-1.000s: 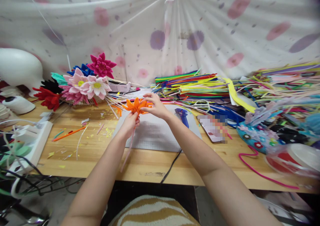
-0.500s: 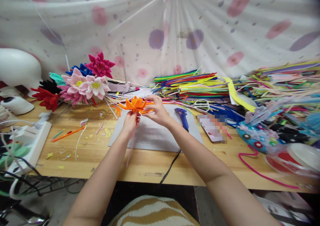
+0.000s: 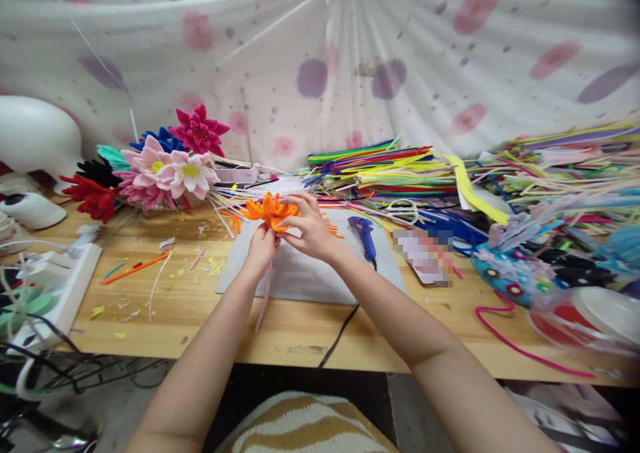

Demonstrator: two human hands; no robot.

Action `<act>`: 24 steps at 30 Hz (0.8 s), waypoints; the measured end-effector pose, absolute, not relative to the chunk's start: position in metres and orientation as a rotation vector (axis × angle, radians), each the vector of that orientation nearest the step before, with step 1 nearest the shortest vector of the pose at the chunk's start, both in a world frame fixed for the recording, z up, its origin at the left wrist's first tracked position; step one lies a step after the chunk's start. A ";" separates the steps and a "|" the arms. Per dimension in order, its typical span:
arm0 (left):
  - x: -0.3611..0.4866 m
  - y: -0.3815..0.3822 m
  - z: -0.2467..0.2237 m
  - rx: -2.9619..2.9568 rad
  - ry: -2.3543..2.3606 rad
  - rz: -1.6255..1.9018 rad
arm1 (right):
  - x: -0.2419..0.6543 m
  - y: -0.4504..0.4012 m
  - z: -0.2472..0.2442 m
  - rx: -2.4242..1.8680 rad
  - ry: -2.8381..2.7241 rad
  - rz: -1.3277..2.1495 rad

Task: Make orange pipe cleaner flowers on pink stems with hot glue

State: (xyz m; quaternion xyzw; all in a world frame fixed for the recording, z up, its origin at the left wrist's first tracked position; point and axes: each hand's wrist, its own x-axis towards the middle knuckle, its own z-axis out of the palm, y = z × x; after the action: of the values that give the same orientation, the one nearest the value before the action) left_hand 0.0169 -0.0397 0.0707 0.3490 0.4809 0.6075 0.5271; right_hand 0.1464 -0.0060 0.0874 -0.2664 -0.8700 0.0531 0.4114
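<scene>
An orange pipe-cleaner flower (image 3: 269, 206) with curling petals is held up over the grey mat. My left hand (image 3: 261, 246) pinches it from below, closed around its base where the petals meet the stem. A thin pinkish stem (image 3: 264, 296) hangs down from that grip toward the table's front. At the flower's right side, my right hand (image 3: 314, 231) has its fingers curled around the petals and its thumb low near the base. These fingers hide part of the bloom. More orange petal pieces (image 3: 333, 226) lie on the mat behind the right hand.
A blue glue gun (image 3: 365, 236) lies on the grey mat (image 3: 320, 286), its black cord running off the front edge. Finished flowers (image 3: 170, 166) stand at back left. Bundles of pipe cleaners (image 3: 380, 169) and scissors (image 3: 403, 211) lie behind. A power strip (image 3: 65, 299) is at left.
My right hand has moved in slightly left and its fingers have curled closer around the petals. The flower has turned a little, while my left hand keeps its grip at the base.
</scene>
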 end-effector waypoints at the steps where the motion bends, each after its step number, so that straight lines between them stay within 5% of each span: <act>1: 0.016 -0.040 0.072 0.820 1.156 1.438 | 0.147 -0.006 0.086 -0.671 -2.190 0.127; 15: 0.007 -0.036 0.074 0.627 1.027 1.261 | 0.166 -0.014 0.076 -0.716 -2.201 0.171; 20: 0.007 -0.033 0.070 0.640 1.048 1.286 | 0.212 -0.023 0.056 -0.804 -2.214 0.444; 24: 0.009 -0.032 0.067 0.674 1.056 1.298 | 0.267 -0.032 0.045 -1.302 -2.065 0.778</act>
State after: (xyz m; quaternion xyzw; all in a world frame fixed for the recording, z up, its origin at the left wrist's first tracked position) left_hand 0.0093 -0.0317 0.0666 0.2933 0.4594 0.5646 0.6198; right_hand 0.2668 -0.0321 0.0451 -0.4869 -0.7724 0.2909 0.2858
